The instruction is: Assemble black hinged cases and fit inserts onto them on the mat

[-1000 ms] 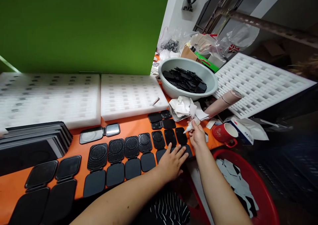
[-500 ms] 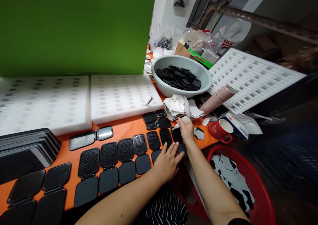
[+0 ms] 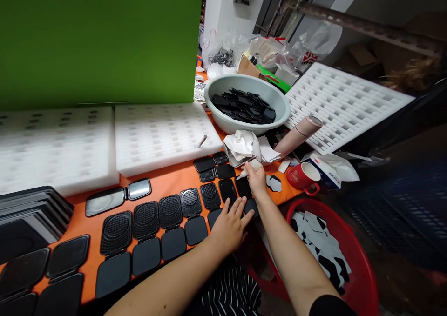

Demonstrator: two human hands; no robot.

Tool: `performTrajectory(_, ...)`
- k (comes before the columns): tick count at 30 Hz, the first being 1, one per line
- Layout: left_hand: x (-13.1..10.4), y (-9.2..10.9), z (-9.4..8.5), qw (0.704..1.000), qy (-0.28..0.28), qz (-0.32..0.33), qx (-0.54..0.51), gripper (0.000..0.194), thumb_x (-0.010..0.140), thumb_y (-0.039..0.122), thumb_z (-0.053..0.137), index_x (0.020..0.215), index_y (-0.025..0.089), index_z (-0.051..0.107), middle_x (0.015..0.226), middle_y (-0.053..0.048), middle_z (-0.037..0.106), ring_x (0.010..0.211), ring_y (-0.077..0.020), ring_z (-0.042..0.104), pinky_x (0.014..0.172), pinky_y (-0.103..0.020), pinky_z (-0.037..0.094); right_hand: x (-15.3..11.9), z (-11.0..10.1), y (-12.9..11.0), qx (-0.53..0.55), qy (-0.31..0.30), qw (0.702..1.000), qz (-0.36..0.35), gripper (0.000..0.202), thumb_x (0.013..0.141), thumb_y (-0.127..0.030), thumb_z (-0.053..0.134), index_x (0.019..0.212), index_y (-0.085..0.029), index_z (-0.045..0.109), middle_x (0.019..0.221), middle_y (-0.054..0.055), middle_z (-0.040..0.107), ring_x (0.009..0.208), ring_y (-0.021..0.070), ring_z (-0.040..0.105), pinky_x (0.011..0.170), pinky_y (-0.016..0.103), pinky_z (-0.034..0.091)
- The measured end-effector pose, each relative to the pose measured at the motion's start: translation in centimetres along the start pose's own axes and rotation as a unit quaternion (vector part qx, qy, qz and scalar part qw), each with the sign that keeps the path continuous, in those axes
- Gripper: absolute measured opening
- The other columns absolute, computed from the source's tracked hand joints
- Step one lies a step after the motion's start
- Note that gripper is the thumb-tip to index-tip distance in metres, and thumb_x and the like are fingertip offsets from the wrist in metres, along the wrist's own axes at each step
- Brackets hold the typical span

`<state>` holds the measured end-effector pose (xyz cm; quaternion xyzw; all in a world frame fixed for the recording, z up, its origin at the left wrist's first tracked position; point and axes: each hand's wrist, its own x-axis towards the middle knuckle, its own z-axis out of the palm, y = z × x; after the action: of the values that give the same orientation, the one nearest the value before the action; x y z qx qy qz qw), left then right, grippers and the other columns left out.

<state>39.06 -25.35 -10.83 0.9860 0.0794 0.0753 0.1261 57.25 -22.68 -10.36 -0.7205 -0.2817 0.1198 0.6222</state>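
My right hand [image 3: 256, 178] is closed around a small white squeeze bottle [image 3: 254, 165]. The bottle's narrow tip points down and left, over the black compact cases at the right end of the row. My left hand [image 3: 228, 225] lies flat with fingers spread, its fingertips on the near halves of those cases. To its left, several opened black cases line the orange table, among them a compact case with a ridged inner panel [image 3: 170, 211] and a smooth lid [image 3: 173, 243]. A mirrored compact [image 3: 106, 201] lies farther left, behind the row.
A grey-green basin [image 3: 246, 127] of black pieces stands behind my hands, beside a pink flask [image 3: 296, 137]. The red mug [image 3: 303, 175] is to the right, above a red tub [image 3: 366, 265] of scraps. White foam blocks [image 3: 167, 139] line the back; black panels [image 3: 35, 218] are stacked left.
The whole view has shifted slightly, so things appear a little farther left. Both hands keep nearly the same place over the cases, and the bottle stays in my right hand.
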Motion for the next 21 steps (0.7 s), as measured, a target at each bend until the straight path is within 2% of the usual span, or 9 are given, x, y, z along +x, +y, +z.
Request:
performTrajectory(5, -0.1, 0.1, -0.2, 1.0, -0.001, -0.003, 0.01, 0.06, 0.083, 0.046, 0.052, 0.137, 0.024, 0.037, 0.149, -0.015, 0.025, 0.135, -0.0288, 0.026, 0.106, -0.052, 0.021, 0.0, 0.0, -0.1, -0.002, 0.014, 1.0, 0.024, 0.037, 0.071, -0.052, 0.062, 0.086, -0.019, 0.058, 0.069, 0.004, 0.069, 0.061, 0.0196, 0.062, 0.056, 0.031, 0.048)
performTrajectory(12, 0.0, 0.0, -0.2, 1.0, -0.005, -0.003, 0.012, 0.061, 0.083, 0.046, 0.053, 0.137, 0.024, 0.037, 0.149, -0.015, 0.025, 0.135, -0.029, 0.026, 0.106, -0.052, 0.02, -0.1, 0.1, -0.5, -0.019, 0.016, 1.0, 0.019, 0.038, 0.07, -0.052, 0.063, 0.086, -0.018, 0.058, 0.071, 0.005, 0.069, 0.064, 0.0198, 0.062, 0.057, 0.031, 0.048)
performTrajectory(16, 0.0, 0.1, -0.2, 1.0, -0.003, -0.004, 0.009, 0.06, 0.083, 0.045, 0.052, 0.137, 0.024, 0.037, 0.149, -0.014, 0.026, 0.135, -0.0291, 0.026, 0.106, -0.052, 0.02, 0.0, 0.1, -1.2, -0.015, 0.039, 0.999, 0.013, 0.039, 0.068, -0.051, 0.065, 0.086, -0.018, 0.058, 0.072, 0.004, 0.069, 0.066, 0.0189, 0.062, 0.057, 0.03, 0.048)
performTrajectory(18, 0.0, 0.0, -0.2, 1.0, 0.0, -0.005, 0.01, 0.059, 0.084, 0.045, 0.051, 0.137, 0.024, 0.037, 0.149, -0.014, 0.026, 0.134, -0.029, 0.027, 0.106, -0.052, 0.02, 0.0, -0.2, -1.7, 0.002, 0.059, 0.998, 0.025, 0.037, 0.068, -0.05, 0.065, 0.083, -0.017, 0.057, 0.072, 0.004, 0.068, 0.062, 0.0165, 0.061, 0.051, 0.026, 0.045)
performTrajectory(21, 0.0, 0.0, -0.3, 1.0, 0.002, -0.003, 0.014, 0.058, 0.084, 0.044, 0.05, 0.137, 0.024, 0.037, 0.149, -0.014, 0.027, 0.134, -0.0287, 0.027, 0.106, -0.051, 0.021, -0.2, -1.3, -2.1, 0.053, 0.093, 0.992, 0.062, 0.034, 0.07, -0.049, 0.063, 0.078, -0.017, 0.055, 0.068, 0.003, 0.066, 0.045, 0.0097, 0.051, 0.037, 0.021, 0.032)
